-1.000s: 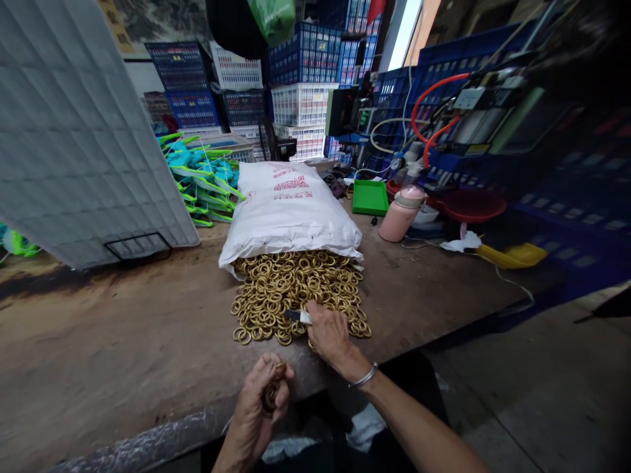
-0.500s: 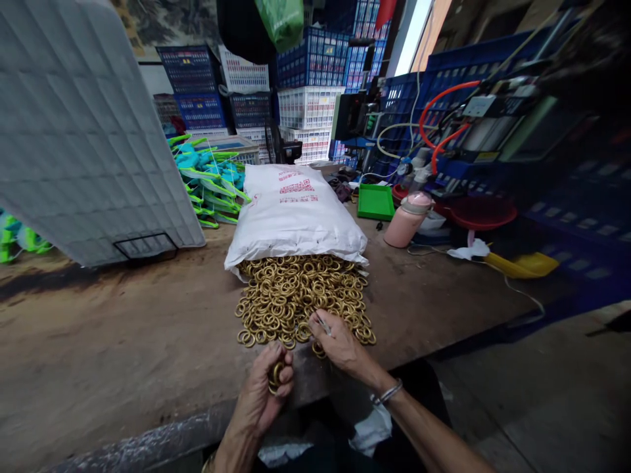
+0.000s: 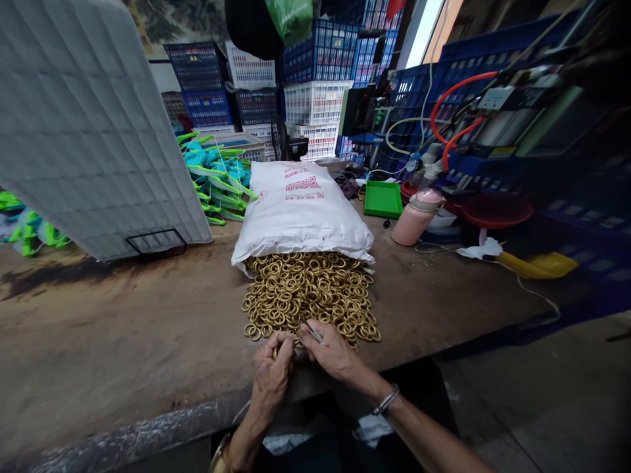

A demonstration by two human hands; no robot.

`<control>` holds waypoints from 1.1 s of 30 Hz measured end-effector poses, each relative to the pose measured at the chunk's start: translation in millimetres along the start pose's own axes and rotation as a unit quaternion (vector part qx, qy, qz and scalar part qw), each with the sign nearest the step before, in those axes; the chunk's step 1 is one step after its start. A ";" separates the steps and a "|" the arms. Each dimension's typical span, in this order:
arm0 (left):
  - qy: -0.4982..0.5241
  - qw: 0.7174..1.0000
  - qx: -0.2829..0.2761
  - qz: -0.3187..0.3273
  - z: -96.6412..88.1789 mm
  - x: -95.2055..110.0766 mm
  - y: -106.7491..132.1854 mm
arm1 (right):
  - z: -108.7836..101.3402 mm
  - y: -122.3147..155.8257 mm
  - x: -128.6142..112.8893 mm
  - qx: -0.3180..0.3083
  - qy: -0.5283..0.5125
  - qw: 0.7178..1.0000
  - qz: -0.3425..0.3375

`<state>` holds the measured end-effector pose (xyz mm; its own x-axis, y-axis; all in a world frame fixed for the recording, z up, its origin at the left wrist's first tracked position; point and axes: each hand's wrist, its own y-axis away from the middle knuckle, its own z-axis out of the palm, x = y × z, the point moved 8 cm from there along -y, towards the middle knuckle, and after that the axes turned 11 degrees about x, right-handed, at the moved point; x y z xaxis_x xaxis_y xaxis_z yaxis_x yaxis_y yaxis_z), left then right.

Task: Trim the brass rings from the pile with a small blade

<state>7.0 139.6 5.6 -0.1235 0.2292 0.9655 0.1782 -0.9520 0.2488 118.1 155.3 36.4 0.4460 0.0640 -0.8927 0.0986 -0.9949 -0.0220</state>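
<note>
A heap of gold-coloured rings [image 3: 308, 289] spills from the mouth of a white woven sack [image 3: 305, 213] with red print. At the heap's near edge, my left hand [image 3: 273, 368] is closed around some of the rings, mostly hidden by the fingers. My right hand [image 3: 334, 353] is just beside it, fingers closed on a thin, pointed metal tool [image 3: 314, 332]; its exact kind is unclear. The two hands are close together, and the tool's tip points up and left over the rings.
A tall grey ribbed panel [image 3: 98, 131] stands at left, with green-and-blue plastic pieces [image 3: 219, 177] behind it. To the right are a green tray [image 3: 383, 200], a pink bottle [image 3: 415, 220] and a yellow scoop [image 3: 539, 265]. Stacked crates [image 3: 315, 102] line the back.
My left hand has turned over and moved up towards the heap, hiding more of its rings. My right hand has drawn slightly nearer to it, still with the tool. The view has shifted slightly.
</note>
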 end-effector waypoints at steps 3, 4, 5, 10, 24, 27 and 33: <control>-0.028 0.999 0.001 0.028 0.6 6.2 1.4 | 0.8 -1.2 7.2 0.014 -0.014 0.999 0.032; -0.027 0.999 -0.009 0.018 2.3 5.0 2.4 | -0.5 -1.8 8.6 0.025 -0.012 0.999 0.033; -0.020 0.999 -0.025 -0.001 4.7 2.3 3.7 | -2.2 -2.4 9.4 0.036 -0.008 0.999 0.032; 0.050 0.988 -0.110 -0.095 17.3 -7.9 14.0 | -5.6 -2.3 11.5 0.052 0.007 0.998 0.019; 0.046 0.991 -0.104 -0.068 19.3 1.7 19.3 | -16.2 7.1 2.4 0.071 0.076 0.994 -0.021; 0.041 0.993 -0.096 -0.056 20.3 6.1 20.7 | -10.4 15.8 0.0 0.047 0.188 0.978 -0.078; -0.011 0.998 -0.068 0.005 15.5 12.8 19.9 | -2.1 27.3 3.1 0.006 0.313 0.944 -0.101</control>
<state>24.1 126.7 24.0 -0.1008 0.2216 0.9699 0.0452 -0.9729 0.2269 124.0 128.5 34.0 0.8577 0.2831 -0.4292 0.2301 -0.9579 -0.1719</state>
